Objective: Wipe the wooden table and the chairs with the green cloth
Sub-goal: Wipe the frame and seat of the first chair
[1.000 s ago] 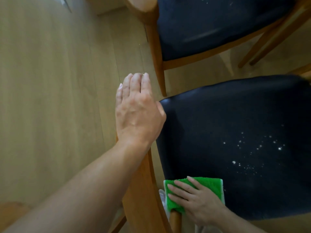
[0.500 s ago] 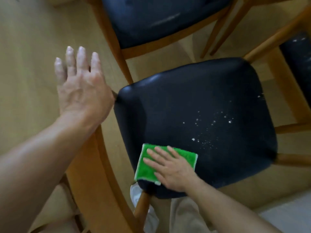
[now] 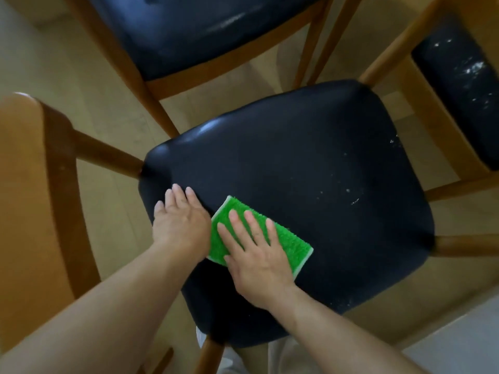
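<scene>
My left hand [image 3: 181, 225] lies flat, palm down, fingers together and pointing away from me, its thumb side close beside the right. My right hand [image 3: 256, 255] is also flat and palm down, fingers [image 3: 249, 221] spread and stretched forward, nothing pinched in its grip. Both bare forearms reach in from the bottom edge, converging toward the wrists.

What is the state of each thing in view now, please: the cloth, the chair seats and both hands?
Green cloth: lying flat on the near chair seat, pressed under the right hand.
Near chair seat: white specks on its right part, not yet wiped.
Right chair seat: white smears and specks.
Far chair seat: shiny, no clear specks.
Right hand: open, palm down, fingers spread on the cloth.
Left hand: open, flat on the seat beside the cloth.
</scene>
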Demonstrator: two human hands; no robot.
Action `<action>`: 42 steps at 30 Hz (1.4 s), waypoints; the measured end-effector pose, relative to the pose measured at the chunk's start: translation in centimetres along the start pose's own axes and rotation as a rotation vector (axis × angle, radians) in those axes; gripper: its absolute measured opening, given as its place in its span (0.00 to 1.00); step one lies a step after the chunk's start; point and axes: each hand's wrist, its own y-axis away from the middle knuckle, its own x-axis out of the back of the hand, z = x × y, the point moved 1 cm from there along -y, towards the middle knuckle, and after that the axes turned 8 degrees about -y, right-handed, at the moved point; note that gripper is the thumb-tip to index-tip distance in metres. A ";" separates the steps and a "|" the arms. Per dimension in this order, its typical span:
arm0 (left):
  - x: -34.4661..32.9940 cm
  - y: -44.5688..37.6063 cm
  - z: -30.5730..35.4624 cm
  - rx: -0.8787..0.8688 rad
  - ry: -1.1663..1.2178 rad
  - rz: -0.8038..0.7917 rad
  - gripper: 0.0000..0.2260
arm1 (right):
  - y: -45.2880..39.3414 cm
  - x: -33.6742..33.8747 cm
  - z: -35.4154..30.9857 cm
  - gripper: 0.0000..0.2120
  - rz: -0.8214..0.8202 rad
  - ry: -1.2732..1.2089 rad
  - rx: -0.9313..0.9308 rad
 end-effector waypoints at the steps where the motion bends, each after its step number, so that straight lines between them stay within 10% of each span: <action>1: -0.5 -0.5 0.1 -0.004 -0.016 -0.015 0.51 | 0.1 0.3 0.9 0.26 -0.051 -0.007 0.103; 4: -0.9 -1.5 0.8 -0.025 -0.012 -0.040 0.64 | -1.9 2.4 6.5 0.26 -0.066 0.059 0.234; 13: -1.4 -3.2 1.4 -0.028 -0.048 -0.076 0.69 | -5.7 5.4 13.1 0.30 0.215 0.010 -0.506; 18: -1.1 -2.5 1.6 -0.016 -0.031 -0.057 0.68 | 0.3 1.5 3.7 0.28 -0.037 0.060 0.066; 22: -0.8 -2.5 1.8 -0.001 -0.035 -0.081 0.67 | -2.1 4.2 9.9 0.27 -0.101 0.102 0.276; 30: -0.8 -3.0 2.3 0.037 -0.031 -0.130 0.66 | -6.9 7.6 17.4 0.31 0.264 -0.023 -0.604; 36: -0.6 -2.9 2.4 0.063 -0.010 -0.131 0.69 | 3.1 0.8 4.6 0.30 0.021 0.020 -0.136; 39: -0.4 -2.8 2.3 0.068 -0.011 -0.150 0.69 | 2.1 2.7 9.2 0.29 -0.106 0.084 0.208; 42: -0.4 -2.7 2.2 0.062 -0.015 -0.156 0.67 | -1.9 6.5 17.1 0.29 0.029 0.122 0.039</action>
